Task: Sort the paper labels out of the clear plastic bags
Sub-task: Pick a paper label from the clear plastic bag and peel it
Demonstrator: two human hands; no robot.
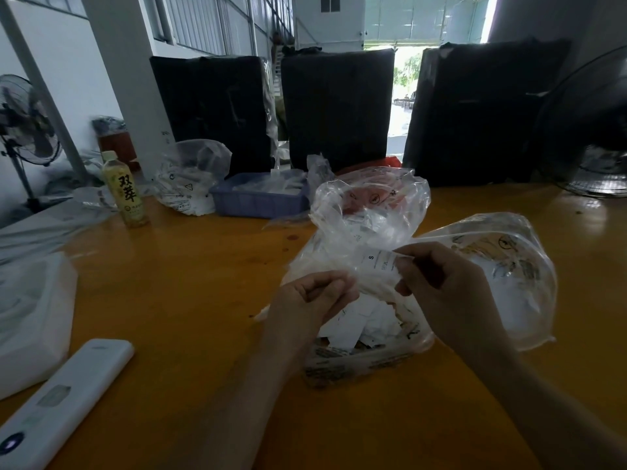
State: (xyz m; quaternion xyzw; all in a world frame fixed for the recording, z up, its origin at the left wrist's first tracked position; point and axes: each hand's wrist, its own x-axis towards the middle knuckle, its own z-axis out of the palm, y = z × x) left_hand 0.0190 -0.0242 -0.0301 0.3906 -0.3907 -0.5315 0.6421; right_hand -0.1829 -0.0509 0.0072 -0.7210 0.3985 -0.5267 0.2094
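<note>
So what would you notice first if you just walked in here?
Probably the two hands, left and right, pinching a clear bag with a paper label over a pile of labels mid-table. Then the yellow bottle back left, and three black bundles standing behind.

A yellow-brown wooden table [176,300] carries a green tea bottle [124,189] with a pale cap standing upright at the far left, and a blue plastic tray [258,201] further right near the back edge. At the near left lies a long white device [64,401] beside a white foam-like block [32,320]. Three tall black wrapped bundles [336,110] stand behind the table, a standing fan [25,120] is off to the left, and another dark fan [590,130] sits at the right edge.
</note>
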